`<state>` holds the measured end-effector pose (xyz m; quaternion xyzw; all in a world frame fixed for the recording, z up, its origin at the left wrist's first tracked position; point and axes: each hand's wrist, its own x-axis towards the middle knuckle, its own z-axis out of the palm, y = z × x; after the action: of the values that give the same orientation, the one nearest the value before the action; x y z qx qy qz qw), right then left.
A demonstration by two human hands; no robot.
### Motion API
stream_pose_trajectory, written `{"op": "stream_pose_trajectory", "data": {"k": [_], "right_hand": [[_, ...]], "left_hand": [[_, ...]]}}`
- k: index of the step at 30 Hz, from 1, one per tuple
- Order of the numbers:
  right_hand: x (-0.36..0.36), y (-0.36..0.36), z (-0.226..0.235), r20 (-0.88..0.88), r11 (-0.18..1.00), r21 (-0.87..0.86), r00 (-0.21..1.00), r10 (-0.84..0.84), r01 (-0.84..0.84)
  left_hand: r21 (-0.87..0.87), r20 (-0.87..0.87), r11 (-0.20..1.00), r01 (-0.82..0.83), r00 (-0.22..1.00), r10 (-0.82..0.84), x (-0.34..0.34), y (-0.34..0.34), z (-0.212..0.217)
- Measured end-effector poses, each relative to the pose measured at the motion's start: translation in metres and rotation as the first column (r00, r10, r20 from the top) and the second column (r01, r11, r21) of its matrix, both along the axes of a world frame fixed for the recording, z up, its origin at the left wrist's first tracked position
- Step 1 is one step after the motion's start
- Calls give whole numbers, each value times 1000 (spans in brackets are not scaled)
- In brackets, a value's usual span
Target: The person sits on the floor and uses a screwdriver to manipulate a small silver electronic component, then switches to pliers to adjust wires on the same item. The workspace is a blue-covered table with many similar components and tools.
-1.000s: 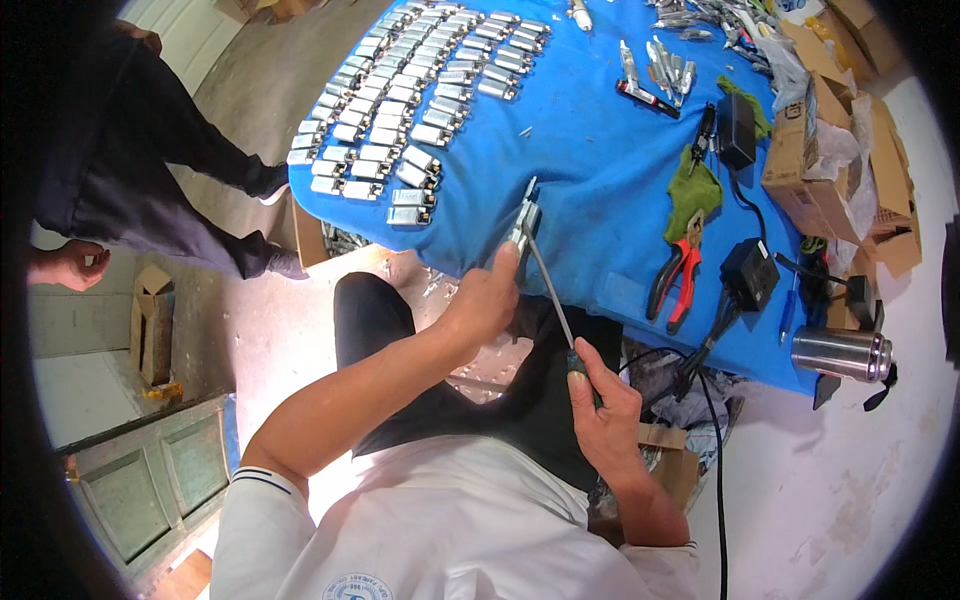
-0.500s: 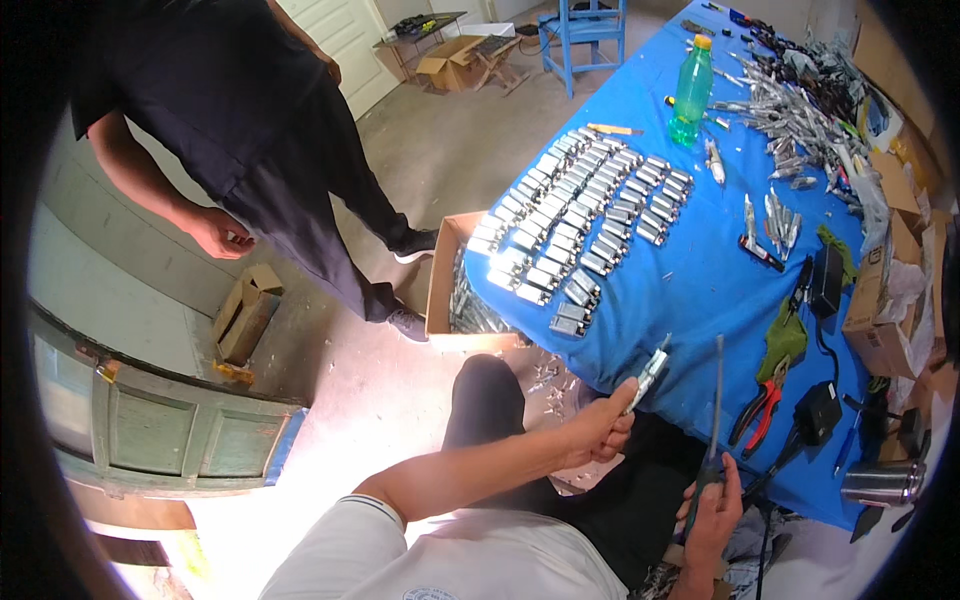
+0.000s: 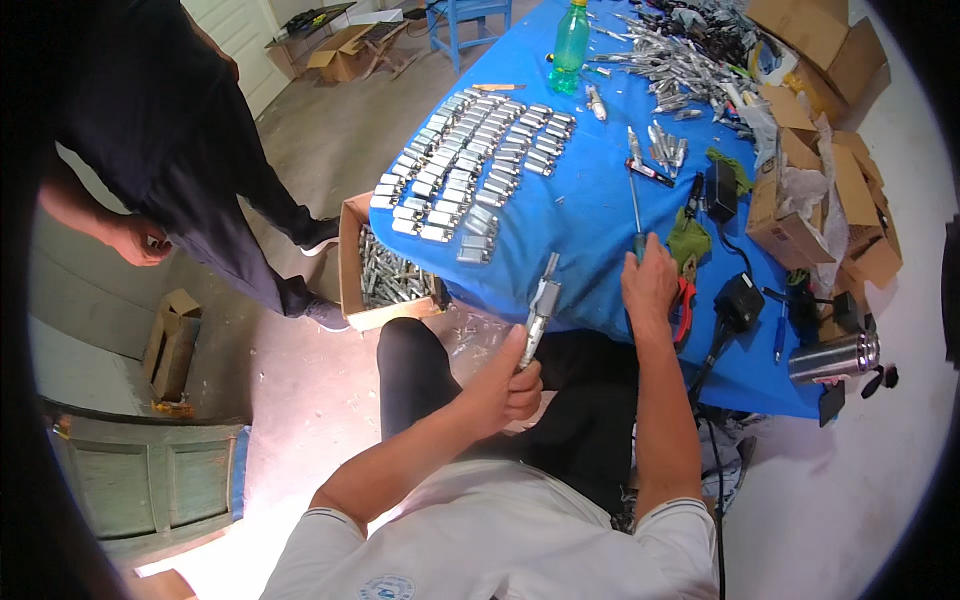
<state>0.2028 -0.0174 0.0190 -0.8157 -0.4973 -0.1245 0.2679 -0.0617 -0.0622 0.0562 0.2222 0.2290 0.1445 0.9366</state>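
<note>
My left hand (image 3: 505,388) is closed round a slim silver device (image 3: 541,312) with a narrow tip, held upright over my lap near the table's front edge. My right hand (image 3: 652,280) grips a screwdriver (image 3: 638,240) by its dark handle above the blue-covered table (image 3: 590,270). Its long thin shaft points toward the far side. Beside the right hand lie red-handled pliers (image 3: 684,308), partly hidden by it, and a green cloth (image 3: 690,242). Rows of small silver metal pieces (image 3: 470,165) are laid out to the left.
A cardboard box of silver pieces (image 3: 352,265) stands on the floor left of the table. Another person (image 3: 190,170) stands beyond it. A green bottle (image 3: 571,50), a heap of silver devices (image 3: 690,60), black adapters (image 3: 738,302) and a metal flask (image 3: 835,358) are on the table.
My right hand has moved up and forward from beside my lap to over the table, carrying the screwdriver. The left hand still holds the silver device. The view has shifted right.
</note>
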Motion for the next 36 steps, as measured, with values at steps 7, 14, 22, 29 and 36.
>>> {"op": "stream_pose_trajectory", "data": {"k": [7, 14, 22, 29, 36], "right_hand": [[-82, -76, 47, -834, 837, 353, 265, 484, -418], [-151, -145, 91, -883, 788, 136, 287, 371, -600], [-134, -136, 101, -68, 742, 144, 741, 667, -655], [-78, -85, 81, 59, 645, 69, 648, 759, -761], [-30, -30, 53, -19, 605, 24, 605, 796, -796]], "left_hand": [[-6, 111, 1000, -23, 993, 23, -19, -23, 1], [57, -45, 992, 110, 993, -107, -17, -55, -8], [161, -120, 980, -120, 983, 140, -42, -34, -44], [213, -103, 969, -128, 983, 153, -36, 5, -26], [253, -290, 967, 39, 956, 37, 20, 56, -27]]}}
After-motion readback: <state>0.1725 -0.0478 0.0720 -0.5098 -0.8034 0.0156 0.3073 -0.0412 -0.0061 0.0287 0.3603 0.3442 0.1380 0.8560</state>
